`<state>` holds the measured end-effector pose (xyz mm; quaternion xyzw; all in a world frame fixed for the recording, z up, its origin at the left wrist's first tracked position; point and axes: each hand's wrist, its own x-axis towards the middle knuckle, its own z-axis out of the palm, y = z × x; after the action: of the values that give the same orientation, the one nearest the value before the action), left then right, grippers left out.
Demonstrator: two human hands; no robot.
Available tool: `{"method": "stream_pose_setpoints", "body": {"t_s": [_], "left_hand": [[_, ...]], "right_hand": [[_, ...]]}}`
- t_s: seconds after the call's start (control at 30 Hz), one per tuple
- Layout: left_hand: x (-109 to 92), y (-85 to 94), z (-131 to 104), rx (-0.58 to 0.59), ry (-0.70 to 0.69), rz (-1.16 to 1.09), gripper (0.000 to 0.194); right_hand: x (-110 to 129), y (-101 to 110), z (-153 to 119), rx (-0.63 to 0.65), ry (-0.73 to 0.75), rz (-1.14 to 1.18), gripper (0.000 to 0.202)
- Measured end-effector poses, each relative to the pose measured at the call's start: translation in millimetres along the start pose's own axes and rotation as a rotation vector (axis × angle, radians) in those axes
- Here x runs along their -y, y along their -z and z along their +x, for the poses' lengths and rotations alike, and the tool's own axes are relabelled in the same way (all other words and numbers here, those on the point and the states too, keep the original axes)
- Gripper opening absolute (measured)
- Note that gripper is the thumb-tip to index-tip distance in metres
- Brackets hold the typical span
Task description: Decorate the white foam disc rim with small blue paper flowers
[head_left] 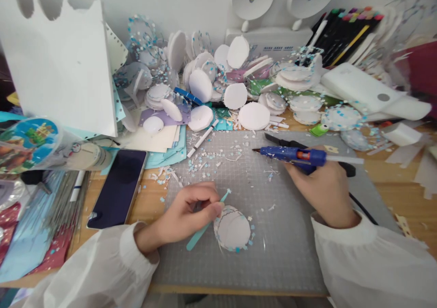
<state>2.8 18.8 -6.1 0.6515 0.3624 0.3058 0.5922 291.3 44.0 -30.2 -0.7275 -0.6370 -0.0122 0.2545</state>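
Note:
My left hand point(191, 211) pinches a pair of teal tweezers point(197, 239) between thumb and fingers. A tiny pale piece point(229, 191) sits at the tweezers' upper tip. Just right of these fingers lies a round white paper disc point(234, 229), its rim ringed with wire and small blue and white bits. My right hand point(322, 190) is wrapped around a blue hot glue gun point(290, 155); the nozzle points left, well above and apart from the disc. A clear glue stick point(344, 160) juts from the gun's back. Beneath both hands spreads a grey cutting mat point(273, 258).
Paper scraps point(208, 160) litter the mat's upper left. A phone point(118, 189) lies at left. White discs point(254, 115) pile up along the back, before a twin-headed lamp point(269, 39). A dark tool point(282, 140) lies behind the glue gun; a black cord point(363, 209) trails right.

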Motion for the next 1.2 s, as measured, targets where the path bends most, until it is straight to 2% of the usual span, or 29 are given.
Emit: {"method": "stream_pose_setpoints", "body": {"t_s": [0.13,0.43,0.83,1.03,1.2], "left_hand": [[0.8,0.1,-0.3,-0.004,0.005,0.006,0.035],[0.3,1.4,0.6,-0.018,-0.011,0.010,0.035],[-0.2,1.2,0.8,-0.021,-0.013,-0.003,0.035],[-1.5,0.7,1.6,-0.024,-0.006,0.020,0.038],[-1.3,1.0,0.7,-0.029,0.002,0.027,0.039]], "right_hand": [[-1.8,-2.8,1.0,0.012,0.123,0.007,0.016],[-12.0,5.6,-3.6,0.065,0.208,-0.080,0.022],[-25.4,14.5,-13.1,0.165,0.155,0.011,0.028],[-28.8,11.2,-5.2,0.116,0.267,0.093,0.024],[-30.3,2.7,8.4,0.113,0.325,0.150,0.032]]}}
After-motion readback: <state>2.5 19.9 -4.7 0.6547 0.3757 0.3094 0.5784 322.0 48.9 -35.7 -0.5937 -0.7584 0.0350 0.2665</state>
